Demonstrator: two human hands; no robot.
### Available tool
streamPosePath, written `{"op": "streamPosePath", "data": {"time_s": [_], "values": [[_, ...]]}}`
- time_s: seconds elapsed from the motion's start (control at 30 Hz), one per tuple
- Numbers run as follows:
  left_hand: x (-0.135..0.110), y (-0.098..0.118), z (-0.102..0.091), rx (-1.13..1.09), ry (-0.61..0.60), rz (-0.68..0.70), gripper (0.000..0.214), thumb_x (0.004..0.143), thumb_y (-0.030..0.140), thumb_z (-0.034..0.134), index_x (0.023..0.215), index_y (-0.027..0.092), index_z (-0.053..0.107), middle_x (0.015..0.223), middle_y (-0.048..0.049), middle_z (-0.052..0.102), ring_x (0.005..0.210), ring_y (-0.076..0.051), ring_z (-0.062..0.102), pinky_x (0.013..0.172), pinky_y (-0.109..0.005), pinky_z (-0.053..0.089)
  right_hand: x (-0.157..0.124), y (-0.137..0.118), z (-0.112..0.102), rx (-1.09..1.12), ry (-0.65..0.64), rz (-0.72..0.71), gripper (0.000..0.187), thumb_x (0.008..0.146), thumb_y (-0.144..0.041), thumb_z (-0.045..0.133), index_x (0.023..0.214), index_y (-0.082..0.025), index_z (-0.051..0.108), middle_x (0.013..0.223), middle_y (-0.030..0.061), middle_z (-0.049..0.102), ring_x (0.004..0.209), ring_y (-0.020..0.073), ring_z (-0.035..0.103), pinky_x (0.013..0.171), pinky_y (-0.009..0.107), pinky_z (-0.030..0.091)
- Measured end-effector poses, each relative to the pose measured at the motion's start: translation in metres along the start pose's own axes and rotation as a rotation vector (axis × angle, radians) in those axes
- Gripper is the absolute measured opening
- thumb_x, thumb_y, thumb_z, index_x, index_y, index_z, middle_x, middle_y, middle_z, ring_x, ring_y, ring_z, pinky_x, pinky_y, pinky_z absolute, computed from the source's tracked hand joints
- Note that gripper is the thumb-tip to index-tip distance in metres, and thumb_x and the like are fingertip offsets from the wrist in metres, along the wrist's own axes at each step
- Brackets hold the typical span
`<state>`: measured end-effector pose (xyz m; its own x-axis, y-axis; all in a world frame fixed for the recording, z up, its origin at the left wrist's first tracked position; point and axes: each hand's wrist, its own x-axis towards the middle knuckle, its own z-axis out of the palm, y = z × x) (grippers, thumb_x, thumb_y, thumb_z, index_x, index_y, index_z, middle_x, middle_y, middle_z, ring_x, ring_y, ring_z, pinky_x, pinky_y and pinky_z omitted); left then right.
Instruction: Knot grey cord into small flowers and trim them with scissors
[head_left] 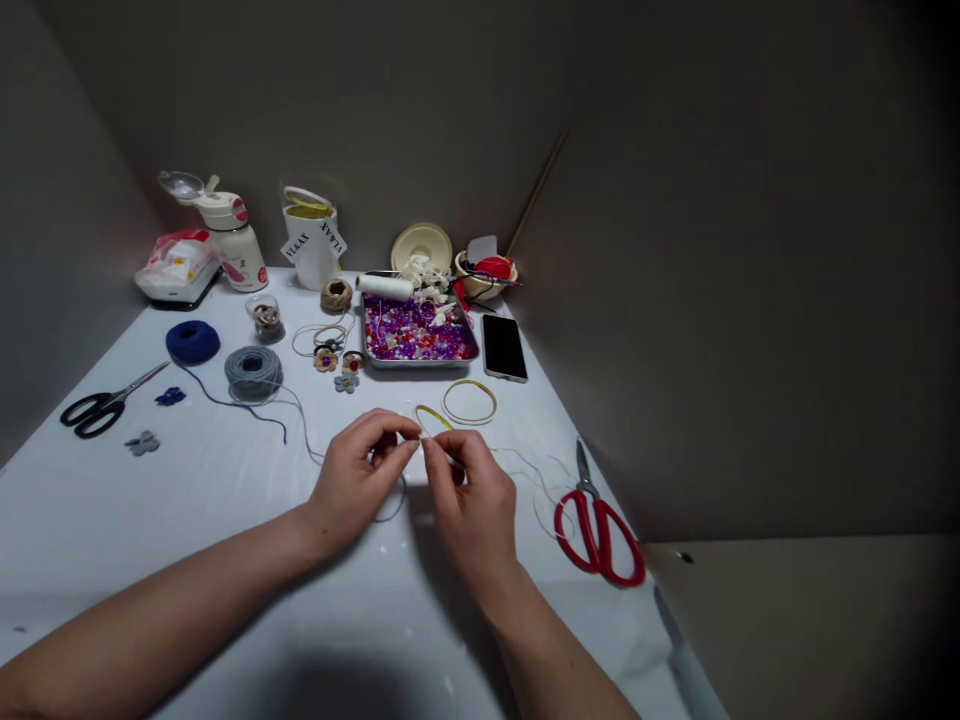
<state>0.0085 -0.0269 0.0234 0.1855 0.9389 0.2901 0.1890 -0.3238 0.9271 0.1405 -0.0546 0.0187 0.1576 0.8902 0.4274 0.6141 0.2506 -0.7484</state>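
My left hand (358,472) and right hand (466,496) are both closed in a tight pinch, fingertips nearly meeting at the bottom edge of a small yellow wire hoop (433,420). My fingers cover the spot, so I can't tell exactly what each hand has, but the hoop's edge and something thin seem to be caught in there. A fine pale thread (393,507) loops down below my left hand toward the white tabletop (187,560). Holding everything up off the table probably gives both hands room to get at the hoop.

Just beyond it sits a larger gold-colored hoop (469,402), likely kept close for easy reach. Red-handled scissors (598,535) lie off to my right among some loose thread, handy for snipping. Farther back there's a metal tray of purple and red beads (418,332), with a white thread spool (384,287) at its back edge and a black phone (505,347) just beside it. Over on the left are navy yarn (193,341), gray yarn (253,372), and black-handled scissors (91,414), all spread out so nothing tangles, I'd guess.
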Motion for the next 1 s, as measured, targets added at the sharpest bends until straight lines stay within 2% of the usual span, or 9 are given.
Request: {"op": "streamPosePath", "data": {"time_s": [0.2, 0.6, 0.87, 1.0], "values": [[-0.0002, 0.0011, -0.0002, 0.089, 0.032, 0.047, 0.008, 0.085, 0.020, 0.057, 0.090, 0.018, 0.063, 0.084, -0.0028, 0.062, 0.068, -0.012, 0.053, 0.062, -0.025, 0.044, -0.0010, -0.0022, 0.0002, 0.004, -0.008, -0.004, 0.016, 0.091, -0.031, 0.049, 0.081, -0.020, 0.055, 0.074, 0.0028, 0.063, 0.068, 0.0157, 0.056, 0.063, 0.029, 0.043], [0.0038, -0.0076, -0.0019, 0.197, 0.091, 0.340, 0.011, 0.085, 0.011, 0.055, 0.090, 0.016, 0.063, 0.085, -0.0050, 0.063, 0.081, -0.014, 0.060, 0.073, -0.026, 0.049, -0.0033, -0.0030, 0.0027, 0.041, -0.018, 0.021, 0.014, 0.090, -0.031, 0.050, 0.083, -0.020, 0.054, 0.076, 0.0024, 0.064, 0.070, 0.0156, 0.056, 0.063, 0.028, 0.043], [0.0053, -0.0083, -0.0031, 0.275, 0.126, 0.395, 0.013, 0.084, 0.008, 0.055, 0.090, 0.016, 0.063, 0.084, -0.0045, 0.064, 0.080, -0.014, 0.060, 0.073, -0.026, 0.049, -0.0057, -0.0076, 0.0067, 0.119, -0.048, 0.087, 0.013, 0.089, -0.032, 0.049, 0.087, -0.020, 0.054, 0.076, 0.0016, 0.061, 0.069, 0.0155, 0.056, 0.062, 0.028, 0.043], [0.0056, -0.0078, -0.0032, 0.245, 0.132, 0.361, 0.011, 0.084, 0.009, 0.055, 0.088, 0.016, 0.063, 0.084, -0.0041, 0.063, 0.080, -0.014, 0.059, 0.074, -0.026, 0.048, -0.0063, -0.0102, 0.0082, 0.171, -0.047, 0.124, 0.012, 0.088, -0.031, 0.049, 0.089, -0.020, 0.054, 0.075, 0.0010, 0.060, 0.067, 0.0146, 0.055, 0.059, 0.026, 0.042]]}}
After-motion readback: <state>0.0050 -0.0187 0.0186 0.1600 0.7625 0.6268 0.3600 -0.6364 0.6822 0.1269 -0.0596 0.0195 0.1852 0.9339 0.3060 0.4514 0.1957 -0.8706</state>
